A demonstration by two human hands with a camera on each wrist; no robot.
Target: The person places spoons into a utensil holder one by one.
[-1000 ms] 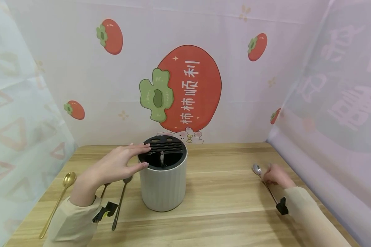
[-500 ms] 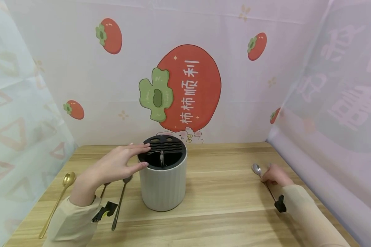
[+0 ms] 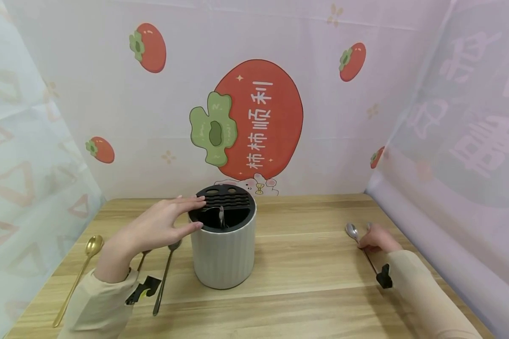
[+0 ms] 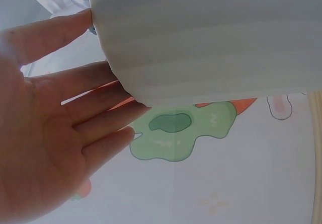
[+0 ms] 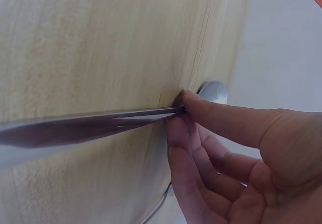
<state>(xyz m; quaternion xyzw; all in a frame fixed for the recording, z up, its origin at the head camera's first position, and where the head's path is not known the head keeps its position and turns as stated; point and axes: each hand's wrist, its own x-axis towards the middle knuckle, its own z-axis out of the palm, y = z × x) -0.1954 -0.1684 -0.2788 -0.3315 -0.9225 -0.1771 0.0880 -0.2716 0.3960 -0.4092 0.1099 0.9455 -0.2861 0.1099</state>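
A white ribbed utensil holder [image 3: 224, 261] with a black slotted lid [image 3: 233, 200] stands near the middle of the table. Something shiny and dark [image 3: 221, 217] sticks up in the lid's large opening. My left hand [image 3: 157, 228] has its fingers spread at the holder's left rim; the left wrist view has its fingertips touching the white wall [image 4: 211, 48]. On the right, my right hand [image 3: 381, 239] pinches a silver spoon [image 3: 352, 230] just below its bowl, between thumb and fingers. The spoon's handle [image 5: 90, 129] extends toward the wrist. Beneath that hand lies another metal utensil [image 5: 160, 204], mostly hidden.
Left of the holder lie a gold spoon [image 3: 94, 246], a dark spoon [image 3: 165, 278] and another dark utensil [image 3: 143, 259], partly covered by the left arm. A printed cloth [image 3: 322, 141] rises behind the wooden table [image 3: 301, 301], with hanging cloth along both sides.
Little differs. The head view has shifted slightly, and the right wrist has moved very slightly while the fingers stay on the spoon. My left hand stays at the holder.
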